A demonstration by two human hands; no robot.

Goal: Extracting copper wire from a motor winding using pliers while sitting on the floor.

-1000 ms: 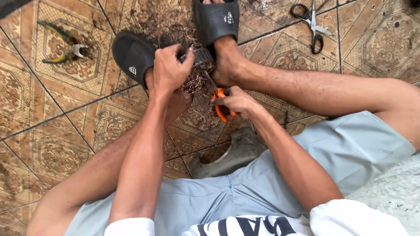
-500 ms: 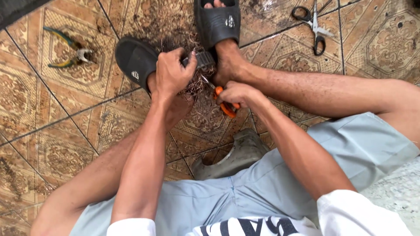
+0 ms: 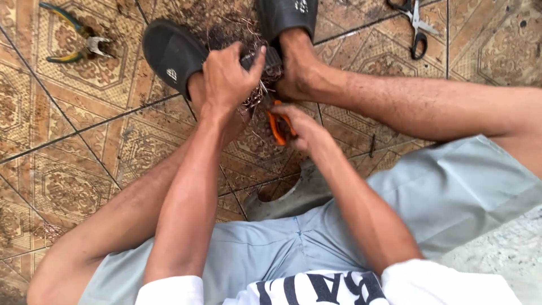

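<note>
A: From the left, what lies on the floor?

B: Pliers (image 3: 73, 40) on the tiled floor (image 3: 68, 169), well apart. Next, the left hand (image 3: 228, 79) pinches a dark cable stub (image 3: 270, 56) between the 2 sandals (image 3: 172, 53), its axis running left to right.

A: And the other hand?

B: The right hand (image 3: 302, 127), just below it, closes round an orange-handled cutter (image 3: 278, 125); its tip is hidden among wire scraps (image 3: 257, 97). Scissors (image 3: 415, 25) lie far right, cut off.

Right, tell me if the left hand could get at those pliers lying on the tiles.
Probably yes. The pliers lie in the open on the tiled floor, off to the left of the left sandal, with nothing over them. But the left hand is gripping a dark cable end, so it would have to let go first.
</note>
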